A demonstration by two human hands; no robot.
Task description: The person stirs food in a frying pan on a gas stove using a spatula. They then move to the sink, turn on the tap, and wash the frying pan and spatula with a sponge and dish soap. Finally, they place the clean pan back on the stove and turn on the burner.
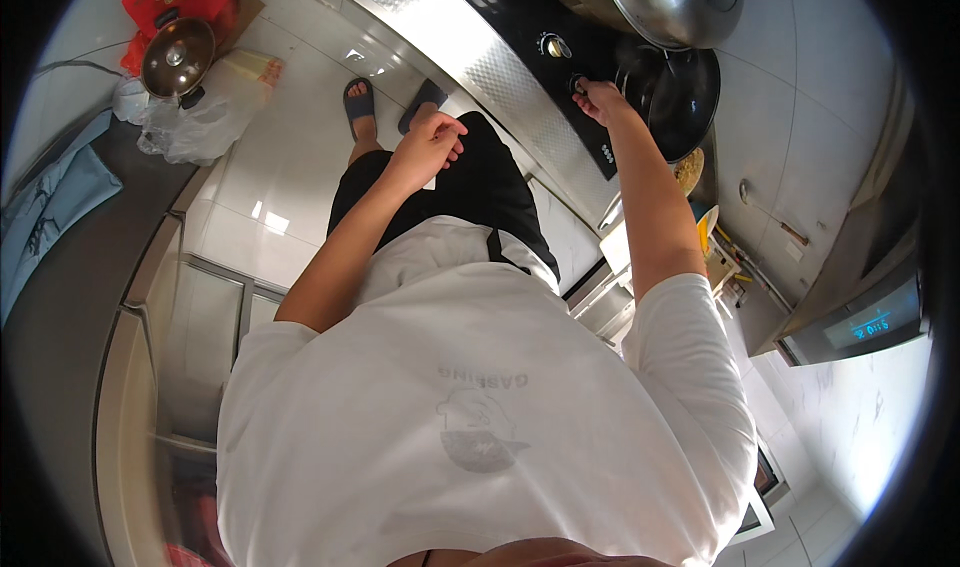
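Observation:
My right hand (598,101) grips a stove control knob (578,85) at the front of the black glass gas cooktop (510,18). A second knob (555,46) stands a little further left. Beside my right hand lies a black wok (694,102), and beyond it a large steel pot with a domed lid (660,1). Its inside is partly hidden by glare and the pot. My left hand (431,147) hangs in front of my black shorts, fingers loosely curled, with nothing seen in it.
A patterned steel counter edge (487,64) runs before me. At the left, a dark countertop (82,222) bears a blue cloth (64,192), plastic bags (202,124) and a lidded pan (178,57). A range hood (862,327) with a lit display is at the right.

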